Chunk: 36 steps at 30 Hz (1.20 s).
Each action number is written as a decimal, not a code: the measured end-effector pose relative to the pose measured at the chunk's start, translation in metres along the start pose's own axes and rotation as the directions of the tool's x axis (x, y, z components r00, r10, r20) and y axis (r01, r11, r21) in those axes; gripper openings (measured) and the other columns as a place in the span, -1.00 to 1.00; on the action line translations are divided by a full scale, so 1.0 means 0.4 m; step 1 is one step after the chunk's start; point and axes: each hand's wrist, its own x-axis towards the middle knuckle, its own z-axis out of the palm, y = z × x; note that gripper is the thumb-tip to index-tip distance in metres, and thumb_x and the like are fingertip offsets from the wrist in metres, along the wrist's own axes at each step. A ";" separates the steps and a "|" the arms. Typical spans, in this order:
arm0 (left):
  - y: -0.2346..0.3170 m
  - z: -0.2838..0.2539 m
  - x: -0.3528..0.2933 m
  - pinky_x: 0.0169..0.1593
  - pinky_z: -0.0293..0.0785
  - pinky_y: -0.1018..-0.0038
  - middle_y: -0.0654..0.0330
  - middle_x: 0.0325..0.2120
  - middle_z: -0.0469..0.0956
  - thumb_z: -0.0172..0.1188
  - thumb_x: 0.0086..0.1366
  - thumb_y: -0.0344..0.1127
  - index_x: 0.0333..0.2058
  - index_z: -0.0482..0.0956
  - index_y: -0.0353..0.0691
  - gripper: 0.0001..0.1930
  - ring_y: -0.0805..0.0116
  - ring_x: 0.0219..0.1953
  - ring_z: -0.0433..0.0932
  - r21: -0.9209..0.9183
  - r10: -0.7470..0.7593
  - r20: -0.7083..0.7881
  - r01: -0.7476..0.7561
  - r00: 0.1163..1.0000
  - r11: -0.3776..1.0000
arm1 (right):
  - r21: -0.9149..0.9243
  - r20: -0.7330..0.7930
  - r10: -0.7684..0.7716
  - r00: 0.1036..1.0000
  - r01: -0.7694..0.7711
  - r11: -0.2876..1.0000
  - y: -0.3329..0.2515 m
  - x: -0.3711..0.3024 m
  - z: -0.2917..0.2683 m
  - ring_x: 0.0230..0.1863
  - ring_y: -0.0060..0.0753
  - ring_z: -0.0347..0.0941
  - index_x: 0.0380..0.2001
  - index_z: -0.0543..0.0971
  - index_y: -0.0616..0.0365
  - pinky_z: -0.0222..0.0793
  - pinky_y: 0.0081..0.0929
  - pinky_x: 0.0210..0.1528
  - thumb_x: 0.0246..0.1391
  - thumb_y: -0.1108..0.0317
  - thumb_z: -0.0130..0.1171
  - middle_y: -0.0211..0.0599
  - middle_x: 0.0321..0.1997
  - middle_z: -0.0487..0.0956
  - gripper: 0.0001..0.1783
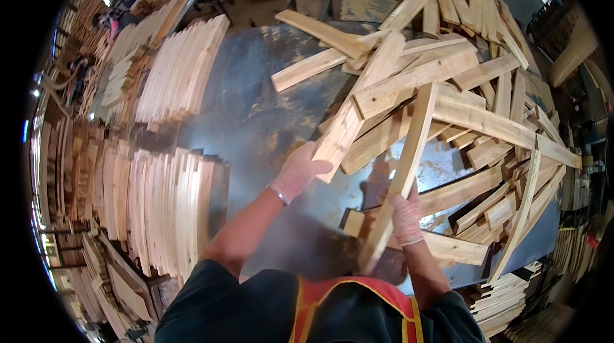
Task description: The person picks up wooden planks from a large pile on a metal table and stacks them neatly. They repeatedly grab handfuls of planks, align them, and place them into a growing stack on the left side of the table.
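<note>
My left hand [299, 172], in a pale knitted glove, is closed on the near end of a long wooden plank [340, 138]. That plank slants away to the upper right, where its far part lies among other boards. My right hand [407, 220], gloved too, grips a second plank [409, 145] along its lower part. This one stands tilted on its narrow side, its lower end close to my body and blurred. Beneath and beyond both planks spreads a jumbled heap of loose boards [476, 129] on a dark metal tabletop [256, 100].
Two neat rows of planks on edge, a near one [169, 205] and a far one [182, 68], line the left side. More loose boards [470, 1] pile up at the far right. A stack of thin boards [505, 304] sits low at the right, beyond the table edge.
</note>
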 end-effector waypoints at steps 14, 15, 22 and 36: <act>-0.607 -0.282 -0.963 -0.07 0.57 0.07 0.03 -0.23 0.61 0.32 0.27 0.08 -0.10 0.65 -0.09 -0.60 -0.05 -0.16 0.65 0.458 -0.288 -0.438 0.487 0.852 0.744 | -0.915 0.361 0.444 0.820 0.219 0.340 0.576 -0.261 0.617 0.26 0.26 0.54 0.26 0.44 0.42 0.40 -0.11 0.31 0.21 -0.25 0.13 0.42 0.14 0.60 -0.10; -0.628 -0.293 -0.999 -0.03 0.57 0.06 0.04 -0.15 0.61 0.31 0.28 0.09 -0.05 0.64 -0.07 -0.57 -0.04 -0.09 0.64 0.485 -0.313 -0.438 0.515 0.842 0.706 | -0.890 0.453 0.544 0.706 0.388 0.238 0.609 -0.281 0.675 0.26 0.27 0.53 0.25 0.45 0.42 0.40 -0.10 0.32 0.22 -0.25 0.11 0.42 0.16 0.59 -0.11; -0.641 -0.318 -0.949 0.35 0.29 -0.10 0.01 0.27 0.41 0.44 0.11 0.01 0.34 0.42 -0.08 -0.19 -0.07 0.33 0.34 0.725 0.252 -0.539 0.290 0.804 0.625 | -0.650 0.723 0.652 0.229 0.547 0.528 0.644 -0.297 0.864 0.10 -0.17 0.62 0.28 0.54 0.03 0.50 -0.32 0.18 0.31 -0.07 0.23 -0.09 0.07 0.66 -0.40; -0.123 -0.093 -0.216 0.48 0.12 -0.01 0.01 0.35 0.29 0.50 0.10 0.07 0.38 0.37 -0.16 -0.08 -0.09 0.45 0.18 0.824 0.564 -0.056 -0.281 0.824 0.493 | -0.615 0.012 -0.145 0.989 -0.108 -0.781 -0.469 0.202 -0.164 0.69 0.12 -0.07 0.63 0.00 -0.09 -0.04 0.00 0.62 0.04 0.19 0.38 -0.10 0.70 0.03 0.15</act>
